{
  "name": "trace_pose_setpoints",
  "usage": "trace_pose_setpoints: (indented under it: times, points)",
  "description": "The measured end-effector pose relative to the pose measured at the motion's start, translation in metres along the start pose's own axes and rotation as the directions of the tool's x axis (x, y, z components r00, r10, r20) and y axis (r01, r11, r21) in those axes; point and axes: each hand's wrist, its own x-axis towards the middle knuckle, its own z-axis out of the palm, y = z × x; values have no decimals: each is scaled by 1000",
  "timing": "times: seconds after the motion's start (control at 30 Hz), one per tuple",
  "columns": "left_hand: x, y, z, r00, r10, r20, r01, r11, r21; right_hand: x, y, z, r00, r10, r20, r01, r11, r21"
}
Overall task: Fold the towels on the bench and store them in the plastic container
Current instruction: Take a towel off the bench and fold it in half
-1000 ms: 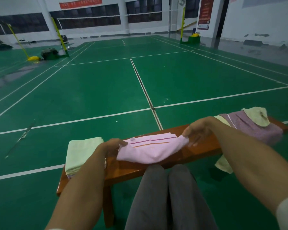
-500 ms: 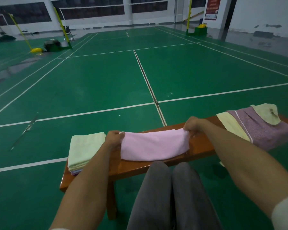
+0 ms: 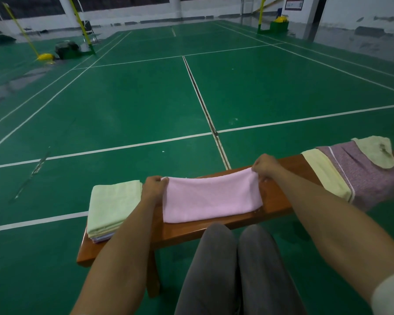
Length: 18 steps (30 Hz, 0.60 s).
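Left hand point(image 3: 154, 186) and right hand point(image 3: 264, 165) pinch pink towel point(image 3: 210, 198) corners on bench point(image 3: 280, 201); fingertips hidden; towel pile point(image 3: 359, 171) at 2 o'clock, cut off

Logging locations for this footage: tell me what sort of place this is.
Most likely an indoor badminton hall: green court floor with white boundary lines, yellow net posts on weighted bases, and a wooden bench courtside.

Pink towel point(image 3: 210, 201): soft matt cloth, fine nap. Bench point(image 3: 280, 201), centre frame: glossy varnished wood. Purple towel point(image 3: 371, 178), right edge: speckled cloth. Court floor point(image 3: 134, 98): smooth, slight sheen.
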Motion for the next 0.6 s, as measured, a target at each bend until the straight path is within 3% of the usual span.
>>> trace_pose_setpoints:
  times: [0.23, 0.6]
  points:
    - [14, -1, 9, 998, 6, -57, 3, 986, 164, 17, -7, 15, 995, 18, -96, -27, 995, -91]
    - [37, -20, 33, 999, 6, -37, 6, 954, 301, 47, -7, 49, 996, 42, -77, -57, 975, -216]
